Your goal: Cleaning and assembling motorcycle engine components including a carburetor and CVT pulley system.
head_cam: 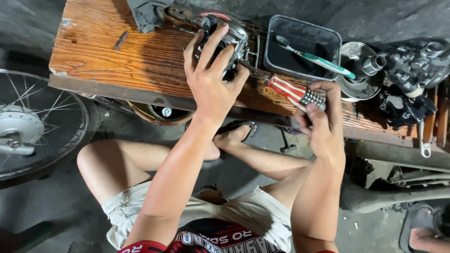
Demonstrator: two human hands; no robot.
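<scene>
My left hand (212, 75) grips a small metal engine part, a carburetor (232, 40), on the wooden bench (140, 61). My right hand (321, 119) holds a screwdriver (293, 93) with a red and white striped handle. Its shaft points left toward the side of the carburetor, where the tip is hidden behind my left hand's fingers. I sit low in front of the bench with my knees bent.
A dark rectangular tray (302, 47) with a toothbrush (314, 57) lies right of the carburetor. Further right are a metal bowl (358, 70) and more engine parts (415, 65). A spoked wheel (33, 126) stands at left. A grey rag (147, 14) and a bolt (120, 40) lie on the bench.
</scene>
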